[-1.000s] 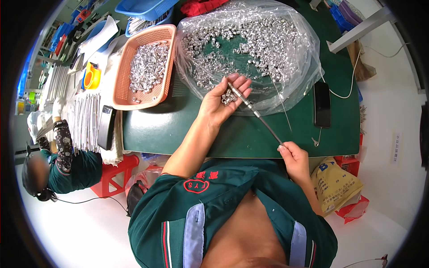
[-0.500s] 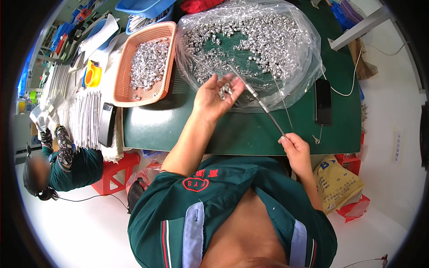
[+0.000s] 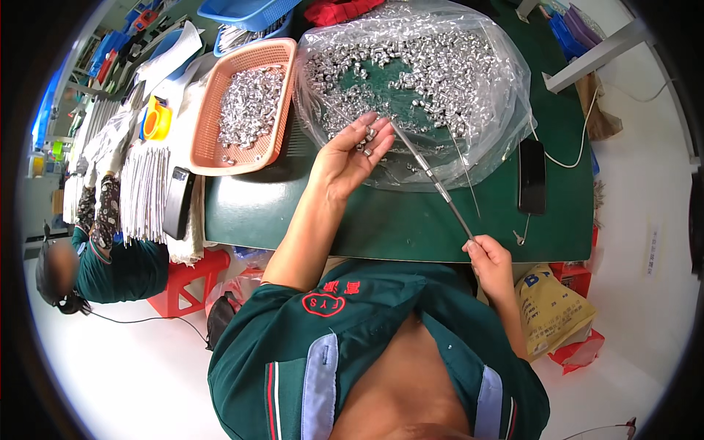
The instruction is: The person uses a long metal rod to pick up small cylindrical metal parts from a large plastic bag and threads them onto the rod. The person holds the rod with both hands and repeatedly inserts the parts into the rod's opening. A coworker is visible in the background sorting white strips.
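Observation:
My left hand [image 3: 345, 161] is palm up at the near edge of a clear plastic bag, its fingers partly curled around several small silver metal sleeves [image 3: 368, 142]. In my right hand [image 3: 489, 258], close to the table's front edge, the lower end of a thin dark rod [image 3: 460, 218] is pinched between thumb and fingers. The rod slants up and left, and its tip reaches beside my left fingertips. Silver sleeves [image 3: 433, 174] sit along the rod's middle and upper part. Many loose sleeves are spread over the opened plastic bag [image 3: 506, 125] beyond my hands.
An orange basket [image 3: 199, 139] of sleeves stands left of the bag, with blue baskets [image 3: 242, 15] behind. A black phone [image 3: 531, 176] lies at right; another dark device [image 3: 178, 204] is at left. A thin wire [image 3: 467, 172] crosses the bag's edge. A co-worker [image 3: 121, 257] sits at far left.
My right hand and the rod have moved slightly toward me and to the right. My left hand has shifted a little left, still holding sleeves. The view has shifted slightly.

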Motion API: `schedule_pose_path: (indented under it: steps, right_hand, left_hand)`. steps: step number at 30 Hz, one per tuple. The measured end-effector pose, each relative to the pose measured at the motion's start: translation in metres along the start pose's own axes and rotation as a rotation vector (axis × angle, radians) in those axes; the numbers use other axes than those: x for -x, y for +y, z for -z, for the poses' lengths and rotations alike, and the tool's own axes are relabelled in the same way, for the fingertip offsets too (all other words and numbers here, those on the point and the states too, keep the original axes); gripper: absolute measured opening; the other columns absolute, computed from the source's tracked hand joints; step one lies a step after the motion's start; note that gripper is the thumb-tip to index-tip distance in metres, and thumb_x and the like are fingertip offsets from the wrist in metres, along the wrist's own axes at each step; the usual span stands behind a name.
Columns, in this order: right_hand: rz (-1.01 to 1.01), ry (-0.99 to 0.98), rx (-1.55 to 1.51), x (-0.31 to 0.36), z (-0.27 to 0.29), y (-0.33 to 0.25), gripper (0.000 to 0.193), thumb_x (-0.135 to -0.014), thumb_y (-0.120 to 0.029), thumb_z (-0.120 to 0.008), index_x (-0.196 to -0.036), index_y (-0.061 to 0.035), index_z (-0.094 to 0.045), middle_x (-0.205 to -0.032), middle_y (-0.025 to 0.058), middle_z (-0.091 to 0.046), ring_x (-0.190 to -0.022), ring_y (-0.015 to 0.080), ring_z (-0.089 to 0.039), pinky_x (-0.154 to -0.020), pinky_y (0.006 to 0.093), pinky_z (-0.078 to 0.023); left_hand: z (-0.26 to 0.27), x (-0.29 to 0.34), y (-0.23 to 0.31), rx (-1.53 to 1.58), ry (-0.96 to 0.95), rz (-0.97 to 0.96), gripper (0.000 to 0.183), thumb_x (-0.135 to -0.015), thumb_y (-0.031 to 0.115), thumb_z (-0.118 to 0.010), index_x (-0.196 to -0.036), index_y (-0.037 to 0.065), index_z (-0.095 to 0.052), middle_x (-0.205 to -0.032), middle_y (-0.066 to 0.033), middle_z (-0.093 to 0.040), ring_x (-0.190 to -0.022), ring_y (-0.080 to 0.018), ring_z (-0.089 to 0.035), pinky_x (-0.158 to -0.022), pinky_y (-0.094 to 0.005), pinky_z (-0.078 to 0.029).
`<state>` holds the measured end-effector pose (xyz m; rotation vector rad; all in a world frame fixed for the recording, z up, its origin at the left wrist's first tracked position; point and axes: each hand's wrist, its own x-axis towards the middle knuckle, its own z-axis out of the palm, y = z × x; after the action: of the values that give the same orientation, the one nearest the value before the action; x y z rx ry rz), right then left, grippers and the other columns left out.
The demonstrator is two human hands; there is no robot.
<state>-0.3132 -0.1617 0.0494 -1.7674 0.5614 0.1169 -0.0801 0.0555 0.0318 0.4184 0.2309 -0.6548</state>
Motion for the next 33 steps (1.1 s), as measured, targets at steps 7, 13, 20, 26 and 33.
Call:
schedule_pose_path:
  steps: [7,13,20,26,33]
  right_hand:
    - [0.153,0.008,0.158,-0.002,0.001,-0.01,0.014,-0.088,-0.01,-0.058,-0.084,0.0027,-0.059,-0.059,-0.0003,-0.046,-0.057,0.0052,-0.041,-0.052,0.0231,-0.034]
    - [0.198,0.013,0.277,-0.001,0.005,-0.021,0.014,-0.087,-0.011,-0.058,-0.084,0.0021,-0.058,-0.057,0.0031,-0.046,-0.052,0.0072,-0.04,-0.049,0.0249,-0.035]
    - [0.176,0.008,0.274,0.001,0.001,-0.014,0.014,-0.087,-0.012,-0.059,-0.084,0.0014,-0.058,-0.057,0.0046,-0.046,-0.052,0.0082,-0.041,-0.049,0.0254,-0.036]
    - [0.137,0.008,0.172,0.002,-0.005,-0.002,0.015,-0.087,-0.012,-0.059,-0.084,0.0017,-0.059,-0.057,-0.0003,-0.045,-0.055,0.0052,-0.04,-0.05,0.0232,-0.034]
    - [0.031,-0.043,0.041,0.0,-0.006,-0.002,0.015,-0.088,-0.012,-0.057,-0.083,0.0021,-0.061,-0.061,-0.0027,-0.047,-0.06,0.0039,-0.041,-0.054,0.0211,-0.034]
  left_hand:
    - [0.012,-0.002,0.006,-0.172,-0.031,0.052,0.033,-0.091,0.0,-0.046,-0.123,-0.005,-0.04,-0.119,-0.0224,-0.052,-0.115,-0.0348,-0.052,-0.094,-0.0427,-0.05]
    - [0.015,-0.004,0.014,-0.246,-0.053,0.091,0.033,-0.091,0.0,-0.044,-0.124,-0.005,-0.039,-0.117,-0.0217,-0.054,-0.114,-0.0348,-0.054,-0.095,-0.0443,-0.049]
    - [0.012,-0.002,0.006,-0.191,-0.039,0.058,0.029,-0.09,-0.002,-0.046,-0.119,-0.004,-0.042,-0.117,-0.0214,-0.052,-0.115,-0.0354,-0.052,-0.098,-0.0452,-0.046]
    - [0.008,0.0,-0.004,-0.111,-0.039,0.052,0.029,-0.093,0.004,-0.046,-0.12,-0.005,-0.044,-0.12,-0.0228,-0.051,-0.116,-0.0377,-0.05,-0.099,-0.0471,-0.045]
    - [0.007,0.002,0.0,0.05,-0.118,0.086,0.033,-0.094,0.011,-0.046,-0.121,-0.007,-0.044,-0.122,-0.0251,-0.05,-0.122,-0.0415,-0.043,-0.103,-0.0509,-0.04]
